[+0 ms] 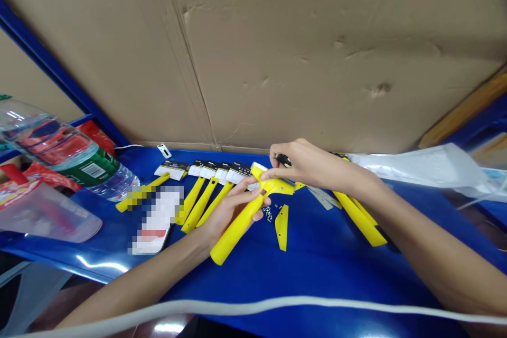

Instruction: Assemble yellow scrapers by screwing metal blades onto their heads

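Note:
My left hand point(233, 210) is wrapped round a yellow scraper-like tool point(237, 227), its handle pointing down and left. At the tool's wide head, my right hand point(291, 161) has its fingers closed on a dark-handled tool point(283, 160); the far end of that tool is hidden. Just right of my left hand, small screws point(268, 214) lie in a loose pile. Beside them is a flat yellow plate with holes point(282, 228). Thin metal blades point(322, 198) lie under my right forearm.
Several yellow tools with black-and-white cards point(194, 206) lie left of my hands. Further left are a blurred-out phone point(156, 222), a large bottle point(67, 153) and a plastic cup point(51, 214). More yellow handles point(360, 219) lie right. A white cable point(277, 302) crosses the foreground.

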The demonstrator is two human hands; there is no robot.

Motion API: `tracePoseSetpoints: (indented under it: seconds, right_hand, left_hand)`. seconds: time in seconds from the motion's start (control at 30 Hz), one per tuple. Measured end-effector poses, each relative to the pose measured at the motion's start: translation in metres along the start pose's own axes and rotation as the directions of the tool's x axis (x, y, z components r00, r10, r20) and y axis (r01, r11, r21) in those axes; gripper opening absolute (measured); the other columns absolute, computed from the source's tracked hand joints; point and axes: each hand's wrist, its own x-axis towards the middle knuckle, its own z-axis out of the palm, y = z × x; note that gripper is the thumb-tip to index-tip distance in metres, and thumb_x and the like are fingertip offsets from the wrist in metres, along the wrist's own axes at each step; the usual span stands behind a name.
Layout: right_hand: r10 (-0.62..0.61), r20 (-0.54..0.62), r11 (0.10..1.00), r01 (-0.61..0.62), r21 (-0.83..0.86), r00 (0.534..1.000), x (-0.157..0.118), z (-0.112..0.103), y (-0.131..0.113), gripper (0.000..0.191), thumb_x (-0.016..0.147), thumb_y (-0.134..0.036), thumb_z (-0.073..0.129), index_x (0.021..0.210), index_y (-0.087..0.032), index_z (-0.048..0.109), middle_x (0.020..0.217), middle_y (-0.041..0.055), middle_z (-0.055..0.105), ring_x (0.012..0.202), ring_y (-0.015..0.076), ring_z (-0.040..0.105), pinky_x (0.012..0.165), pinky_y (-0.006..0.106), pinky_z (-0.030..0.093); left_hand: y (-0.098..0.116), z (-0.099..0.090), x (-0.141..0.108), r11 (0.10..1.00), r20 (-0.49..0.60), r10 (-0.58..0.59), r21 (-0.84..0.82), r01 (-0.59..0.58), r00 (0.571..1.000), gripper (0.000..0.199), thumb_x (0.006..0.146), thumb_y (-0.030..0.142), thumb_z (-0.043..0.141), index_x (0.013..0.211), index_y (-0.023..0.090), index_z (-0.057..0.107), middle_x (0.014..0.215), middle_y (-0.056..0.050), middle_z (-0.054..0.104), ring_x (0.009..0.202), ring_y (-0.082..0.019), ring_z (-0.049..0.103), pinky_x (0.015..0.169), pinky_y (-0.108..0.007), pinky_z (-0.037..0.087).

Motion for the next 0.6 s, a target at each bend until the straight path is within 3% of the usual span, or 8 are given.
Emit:
tracePoseSetpoints:
  seconds: [0.13,0.3,0.5,0.6]
  right_hand:
    - [-0.025,-0.075,0.999,0.028,0.034,0.997,-0.002,-0.009,0.004,0.042,0.104,-0.061,0.063,0.092,-0.021,0.066,0.077,-0.0003,0.068,0.062,0.0141,0.053,0.062,0.031,0.035]
    - [-0.098,-0.282,0.984,0.134,0.114,0.954,-0.019,-0.028,-0.005,0.023,0.107,-0.040,0.058,0.122,-0.022,0.055,0.101,0.0049,0.068,0.076,0.0183,0.060,0.068,0.034,0.045]
    - [-0.164,-0.484,0.946,0.276,0.171,0.860,-0.029,-0.036,-0.015,0.037,0.106,-0.037,0.060,0.141,-0.028,0.049,0.117,0.0072,0.066,0.096,0.0254,0.068,0.079,0.040,0.056]
    - [-0.172,-0.492,0.944,0.285,0.164,0.853,-0.027,-0.034,-0.018,0.036,0.106,-0.039,0.062,0.139,-0.028,0.052,0.120,0.0086,0.067,0.100,0.0278,0.068,0.082,0.042,0.058]
  left_hand:
    - [0.000,0.002,0.003,0.989,-0.031,-0.051,-0.141,0.046,0.998,0.029,0.092,0.008,0.075,0.117,0.017,0.063,0.108,-0.011,0.072,0.086,-0.015,0.073,0.052,-0.015,0.049]
    - [-0.003,-0.001,0.006,0.981,-0.088,-0.070,-0.186,0.053,0.994,0.020,0.096,0.005,0.068,0.112,0.014,0.061,0.104,-0.013,0.071,0.081,-0.014,0.072,0.055,-0.016,0.053]
    - [-0.005,-0.001,0.006,0.982,-0.082,-0.079,-0.176,0.064,0.993,0.022,0.096,0.006,0.069,0.115,0.014,0.061,0.105,-0.013,0.070,0.084,-0.016,0.073,0.054,-0.016,0.052]
    - [-0.006,-0.001,0.006,0.985,-0.057,-0.076,-0.161,0.066,0.995,0.023,0.095,0.006,0.071,0.114,0.014,0.062,0.106,-0.013,0.070,0.085,-0.015,0.073,0.056,-0.016,0.052]
